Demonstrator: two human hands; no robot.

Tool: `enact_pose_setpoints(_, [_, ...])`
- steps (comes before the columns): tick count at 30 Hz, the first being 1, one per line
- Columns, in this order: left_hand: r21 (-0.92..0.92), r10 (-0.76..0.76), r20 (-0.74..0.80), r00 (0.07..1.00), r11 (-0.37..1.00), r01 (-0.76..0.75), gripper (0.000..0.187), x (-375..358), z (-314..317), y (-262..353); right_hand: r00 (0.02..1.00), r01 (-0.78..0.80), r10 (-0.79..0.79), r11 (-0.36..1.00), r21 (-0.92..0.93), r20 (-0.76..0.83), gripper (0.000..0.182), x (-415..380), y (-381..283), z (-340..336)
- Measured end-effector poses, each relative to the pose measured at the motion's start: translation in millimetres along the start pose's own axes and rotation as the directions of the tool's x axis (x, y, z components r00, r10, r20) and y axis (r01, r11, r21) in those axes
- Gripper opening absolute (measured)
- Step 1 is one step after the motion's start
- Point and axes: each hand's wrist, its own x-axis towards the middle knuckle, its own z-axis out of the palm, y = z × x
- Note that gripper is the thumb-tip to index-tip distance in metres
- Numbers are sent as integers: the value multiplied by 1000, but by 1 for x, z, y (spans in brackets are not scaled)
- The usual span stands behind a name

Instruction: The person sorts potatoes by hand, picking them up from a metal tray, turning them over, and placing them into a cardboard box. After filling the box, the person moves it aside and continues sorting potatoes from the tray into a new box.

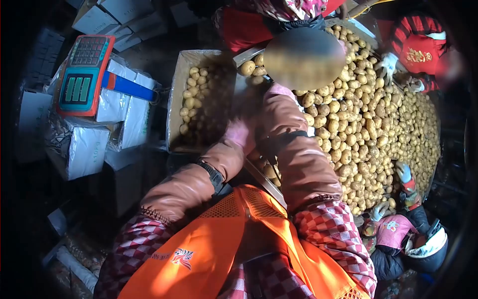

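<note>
My left hand (238, 133), in a pink glove, is at the near right side of a cardboard box (175, 107). It is smeared by motion and its fingers do not show clearly. Potatoes (193, 94) lie in the box, partly in deep shadow. My right hand (280, 91), also pink-gloved, reaches over the edge where the box meets a large heap of potatoes (348, 132). Another person's head covers its fingers, so what it holds is hidden. A few potatoes (253, 67) sit beyond my hands at the heap's corner.
A red and blue weighing scale (84, 74) stands at the left by stacked wrapped cartons (88, 149). A wooden board (266, 183) edges the heap on my side. Across and at right, other people's gloved hands (388, 65) touch the potatoes. One person leans in close ahead.
</note>
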Motion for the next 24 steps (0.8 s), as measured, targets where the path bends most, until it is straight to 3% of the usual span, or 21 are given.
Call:
enact_pose_setpoints(2, [-11, -103, 136, 985, 994, 105, 73, -7, -5, 6, 1000, 2, -2, 999, 32, 8, 39, -2, 8, 2])
enact_pose_setpoints(4, [-97, -58, -34, 998, 994, 55, 73, -11, -1, 6, 1000, 16, -16, 994, 108, -3, 38, -4, 16, 2])
enact_pose_setpoints(6, [-170, 7, -259, 966, 984, -53, 72, -11, 16, -1, 998, 52, -39, 953, 300, -47, 38, -9, 25, -4])
enact_pose_setpoints(8, [-190, 16, -349, 937, 978, -87, 70, -11, 22, -1, 995, 97, -59, 819, 565, -84, 37, -22, 30, -11])
enact_pose_setpoints(11, [-133, 22, -256, 967, 989, -58, 65, -5, 19, 3, 980, 199, -93, 520, 831, -177, 36, -22, 24, -15])
enact_pose_setpoints(12, [-101, 63, -215, 975, 991, -86, 63, -2, 24, -1, 962, 270, -108, 504, 820, -250, 36, -12, 22, -9])
enact_pose_setpoints(14, [25, 65, -59, 996, 998, -64, 60, 0, 23, -4, 860, 451, -159, 683, 575, -485, 48, 12, 23, 10])
enact_pose_setpoints(16, [239, -25, 152, 988, 971, -12, 57, -1, 8, 3, 893, 333, -257, 930, 157, -371, 45, 2, 0, -30])
enact_pose_setpoints(18, [96, 17, 43, 999, 995, -21, 61, -9, -1, 11, 888, 312, -255, 945, 94, -382, 45, 35, -2, -11])
enact_pose_setpoints(20, [-51, 67, -127, 990, 996, -74, 65, -11, 2, 8, 886, 178, -136, 983, 54, -444, 50, 96, -5, 35])
enact_pose_setpoints(21, [0, 133, -147, 980, 991, -135, 72, -8, 8, 0, 983, 52, 11, 940, 338, -182, 54, 73, -9, -4])
enact_pose_setpoints(24, [-11, 79, -71, 994, 997, -80, 76, -9, 7, 1, 993, -5, 44, 947, 320, -114, 54, 66, -11, -21])
